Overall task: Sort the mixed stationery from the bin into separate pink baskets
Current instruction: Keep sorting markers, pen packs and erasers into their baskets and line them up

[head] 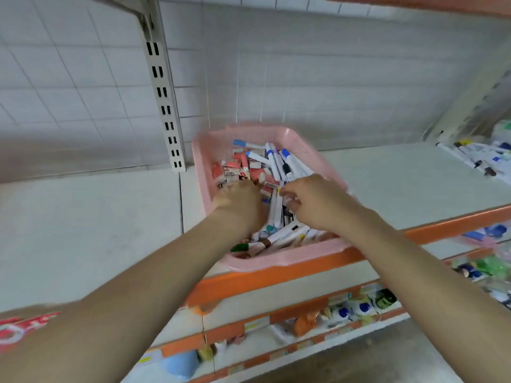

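Left hand (238, 205) knuckles-up, down in the near-left part of the pink basket (276, 262), fingers curled into the pile and tips buried among small red-and-white packs (239, 170). Can't tell if gripping any of them. Right hand (312, 201) just beside it, also inside the basket, fingers curled, thumb and forefinger close together over the markers. Too blurry to say whether pinching one. Far markers (276, 164) white-barrelled, long axis running roughly front to back, blue caps pointing toward the tiled wall (331, 78). Near markers (279, 239) lying crosswise on a slant, green and brown caps pointing toward the near-left corner. Packs heaped on the left side, markers on the right and along the front. Basket sitting on a white shelf (83, 230), near rim right at the orange front edge (276, 276), set a bit skewed to it. More loose markers (475, 158) well apart at the far right of the same shelf. Slotted metal upright (163, 92) against the wall, back left of the basket.
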`<state>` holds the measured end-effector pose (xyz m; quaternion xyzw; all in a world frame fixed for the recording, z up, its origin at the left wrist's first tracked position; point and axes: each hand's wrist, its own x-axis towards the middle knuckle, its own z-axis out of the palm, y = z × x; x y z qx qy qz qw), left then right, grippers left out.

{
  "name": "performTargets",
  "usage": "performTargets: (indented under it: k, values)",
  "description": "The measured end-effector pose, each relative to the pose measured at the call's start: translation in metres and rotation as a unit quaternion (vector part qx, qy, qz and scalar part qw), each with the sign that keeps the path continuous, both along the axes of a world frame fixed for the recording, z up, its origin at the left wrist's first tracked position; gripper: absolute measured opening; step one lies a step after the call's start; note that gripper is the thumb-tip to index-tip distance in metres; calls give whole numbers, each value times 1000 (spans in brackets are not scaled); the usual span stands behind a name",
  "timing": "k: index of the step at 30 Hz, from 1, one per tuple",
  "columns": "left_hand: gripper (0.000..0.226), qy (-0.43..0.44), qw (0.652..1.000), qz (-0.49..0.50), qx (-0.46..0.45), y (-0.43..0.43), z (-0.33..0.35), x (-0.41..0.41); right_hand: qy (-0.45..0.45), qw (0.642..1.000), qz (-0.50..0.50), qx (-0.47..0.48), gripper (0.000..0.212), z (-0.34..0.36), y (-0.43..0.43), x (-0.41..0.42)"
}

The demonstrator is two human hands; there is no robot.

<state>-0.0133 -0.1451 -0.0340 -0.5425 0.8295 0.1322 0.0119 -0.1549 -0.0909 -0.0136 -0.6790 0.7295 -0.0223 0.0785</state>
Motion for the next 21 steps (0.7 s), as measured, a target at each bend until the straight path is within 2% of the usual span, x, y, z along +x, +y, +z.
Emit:
performTargets:
  k: [2, 3, 7, 10, 12, 15, 17, 19, 21]
  values:
    - [41, -7, 1000, 30, 0, -3, -7, -9, 28, 999, 11, -12, 14, -8, -10, -3]
    - [37, -8, 999, 38, 0, -5, -9, -10, 54, 998, 16, -20, 13, -12, -14, -3]
    - [33, -13, 999, 39, 7, -14, -20, -7, 123, 992, 23, 10, 44, -22, -19, 1]
    - [39, 27, 999, 31, 18, -16, -22, -6, 144, 988, 34, 49, 52, -22, -23, 3]
    - [35, 55, 997, 34, 41, -17, -19, -6, 148, 987, 40, 43, 44, -21, -24, 4]
    - [17, 64, 995, 44, 68, -19, -18, -5, 169, 983, 68, 33, 17, -18, -23, 7]
    - [31, 53, 994, 40, 84, -20, -19, -5, 181, 980, 72, 30, 8, -17, -22, 9]
    - [33, 54, 994, 42, 89, -20, -19, -6, 187, 980, 65, 27, 10, -17, -21, 11]
    - [35, 59, 993, 46, 91, -19, -18, -7, 182, 981, 57, 46, 22, -19, -19, 12]
